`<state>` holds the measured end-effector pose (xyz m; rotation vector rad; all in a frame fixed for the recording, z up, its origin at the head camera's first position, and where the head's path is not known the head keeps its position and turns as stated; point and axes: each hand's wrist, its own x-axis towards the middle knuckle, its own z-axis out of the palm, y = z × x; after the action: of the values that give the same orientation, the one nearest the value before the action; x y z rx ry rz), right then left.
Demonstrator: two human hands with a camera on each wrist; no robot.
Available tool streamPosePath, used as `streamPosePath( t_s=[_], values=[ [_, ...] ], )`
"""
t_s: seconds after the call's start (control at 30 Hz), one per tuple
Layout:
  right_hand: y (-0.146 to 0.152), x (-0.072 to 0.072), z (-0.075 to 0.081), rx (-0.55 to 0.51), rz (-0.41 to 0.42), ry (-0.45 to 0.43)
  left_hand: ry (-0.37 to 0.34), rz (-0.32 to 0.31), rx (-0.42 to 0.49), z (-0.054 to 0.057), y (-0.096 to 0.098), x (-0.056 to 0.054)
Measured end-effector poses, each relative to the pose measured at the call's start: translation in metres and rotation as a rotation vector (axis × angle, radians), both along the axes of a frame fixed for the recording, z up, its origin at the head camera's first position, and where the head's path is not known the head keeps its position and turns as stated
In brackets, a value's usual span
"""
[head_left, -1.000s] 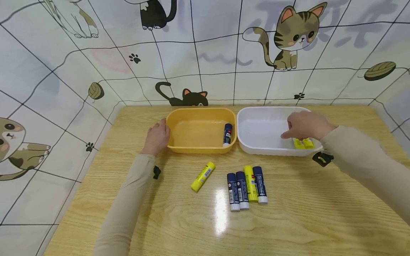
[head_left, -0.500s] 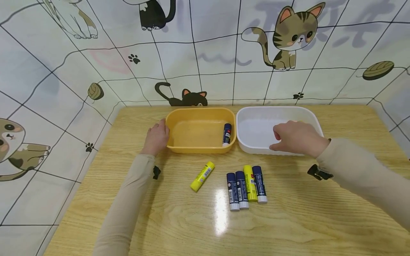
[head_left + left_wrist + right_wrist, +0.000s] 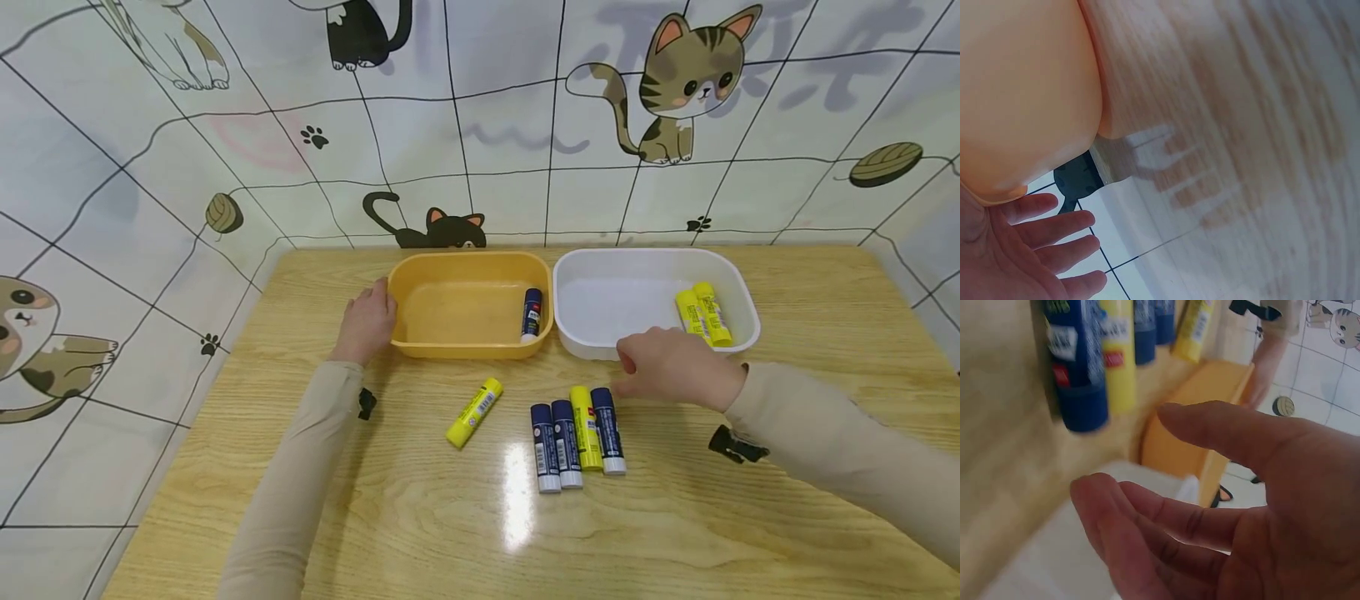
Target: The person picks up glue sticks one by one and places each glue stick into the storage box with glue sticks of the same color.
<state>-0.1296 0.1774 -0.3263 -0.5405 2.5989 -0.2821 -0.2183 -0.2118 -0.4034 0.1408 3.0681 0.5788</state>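
Observation:
My left hand (image 3: 366, 323) rests against the left end of the orange bin (image 3: 468, 352); in the left wrist view its fingers (image 3: 1060, 228) stretch out loosely beside the bin wall. My right hand (image 3: 678, 367) holds nothing, its thumb and fingers apart, over the front rim of the white bin (image 3: 600, 342). Just left of it lies a blue glue stick (image 3: 608, 429) with a white end, the last of a row with a yellow glue stick (image 3: 587, 429) and two more blue ones (image 3: 567, 444). In the right wrist view the blue glue stick (image 3: 1079, 369) lies ahead of the fingers.
Inside the orange bin a blue glue stick (image 3: 532, 313) leans by the right wall. Two yellow glue sticks (image 3: 711, 313) lie at the white bin's right end. Another yellow glue stick (image 3: 475, 413) lies alone on the wooden table (image 3: 420, 517). A cat-patterned backdrop (image 3: 510, 133) stands behind.
My right hand has come out of the white bin, moving left and toward me to the row of glue sticks, uncovering the two yellow ones. My left hand has stayed put.

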Motion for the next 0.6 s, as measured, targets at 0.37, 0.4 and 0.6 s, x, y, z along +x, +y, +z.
streamPosePath(
  t_s=[0.37,0.4,0.6],
  values=[
    [-0.007,0.018,-0.042,-0.083,-0.017,-0.046,0.006,-0.001,0.004,-0.001,0.000,0.000],
    [-0.008,0.019,-0.044,-0.070,-0.023,-0.063,0.008,0.000,0.004,0.000,0.000,0.000],
    [-0.011,0.022,-0.053,-0.052,-0.034,-0.100,0.012,-0.003,0.006,0.001,0.000,0.001]
  ],
)
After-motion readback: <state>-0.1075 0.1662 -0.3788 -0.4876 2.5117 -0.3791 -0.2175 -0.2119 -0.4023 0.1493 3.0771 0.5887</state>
